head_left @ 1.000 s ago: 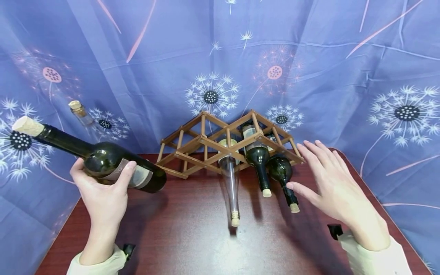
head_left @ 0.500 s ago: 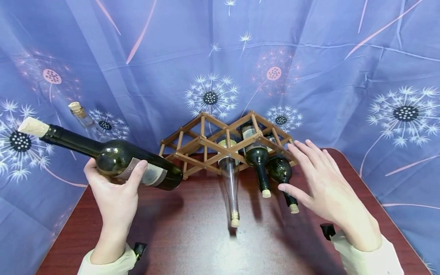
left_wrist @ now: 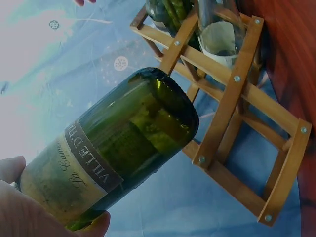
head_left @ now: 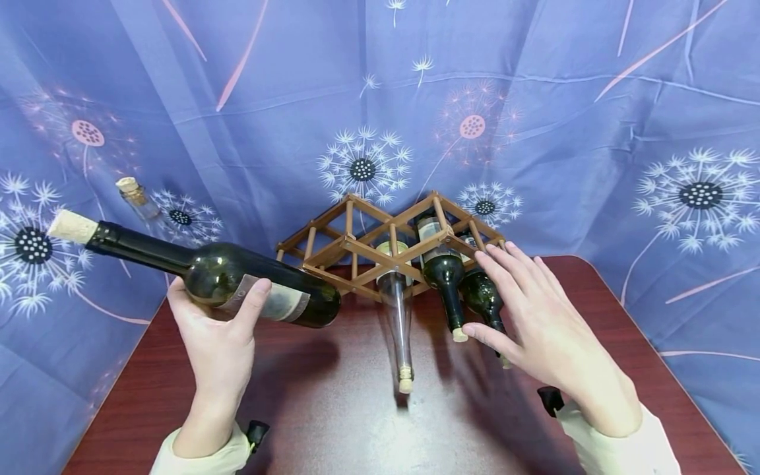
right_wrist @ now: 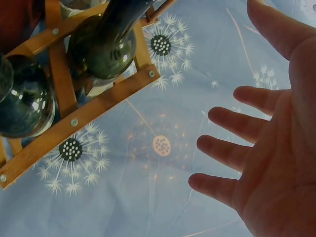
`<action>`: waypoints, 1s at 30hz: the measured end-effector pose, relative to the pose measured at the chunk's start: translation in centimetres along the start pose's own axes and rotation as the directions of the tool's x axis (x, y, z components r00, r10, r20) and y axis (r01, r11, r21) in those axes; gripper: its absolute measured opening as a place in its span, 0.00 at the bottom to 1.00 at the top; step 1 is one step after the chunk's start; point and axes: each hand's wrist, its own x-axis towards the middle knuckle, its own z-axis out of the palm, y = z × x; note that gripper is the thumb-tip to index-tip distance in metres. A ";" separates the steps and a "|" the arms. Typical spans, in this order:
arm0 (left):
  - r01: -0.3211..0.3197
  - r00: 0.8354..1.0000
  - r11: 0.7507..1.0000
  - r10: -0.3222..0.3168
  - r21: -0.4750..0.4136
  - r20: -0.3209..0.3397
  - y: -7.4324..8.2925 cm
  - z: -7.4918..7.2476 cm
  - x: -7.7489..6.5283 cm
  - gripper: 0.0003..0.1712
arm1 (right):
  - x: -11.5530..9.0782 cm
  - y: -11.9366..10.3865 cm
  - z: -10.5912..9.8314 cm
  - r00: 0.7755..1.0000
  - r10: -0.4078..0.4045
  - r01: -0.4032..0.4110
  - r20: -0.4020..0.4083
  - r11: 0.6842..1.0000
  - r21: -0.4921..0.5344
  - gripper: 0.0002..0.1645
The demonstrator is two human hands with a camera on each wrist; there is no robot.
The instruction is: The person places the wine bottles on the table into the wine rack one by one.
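Note:
My left hand [head_left: 216,336] grips a dark green wine bottle [head_left: 216,264] round its body, thumb over the label. The bottle tilts, its corked neck up to the left and its base toward the left part of a wooden lattice wine rack [head_left: 350,244]. In the left wrist view the base of the held bottle [left_wrist: 148,113] overlaps the rack [left_wrist: 222,123]; touching cannot be told. My right hand [head_left: 540,323], fingers spread, is in front of the rack's right part and holds nothing. It partly hides one dark bottle [head_left: 482,290]; another dark bottle [head_left: 445,270] and a clear bottle [head_left: 400,316] lie in the rack.
The rack stands at the back of a reddish-brown table [head_left: 344,409]. A blue dandelion-print cloth [head_left: 267,119] hangs close behind and at both sides. Bottle necks with corks stick out from the rack toward the front.
My left hand has carried the bottle to the right, bringing its base closer to the rack. My right hand has drifted left, and now covers more of the rightmost bottle.

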 end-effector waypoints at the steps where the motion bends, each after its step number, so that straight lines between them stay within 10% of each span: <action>1: -0.002 1.000 1.000 0.002 -0.024 0.005 0.0 0.2 -0.1 0.44 | 0.1 -0.1 0.0 1.000 -0.004 0.004 0.000 1.000 0.002 0.60; 30: 0.085 0.996 0.973 -0.081 -0.216 0.028 -0.5 3.9 -2.7 0.37 | 1.6 -3.6 1.9 0.992 -0.123 0.123 0.015 0.992 0.019 0.57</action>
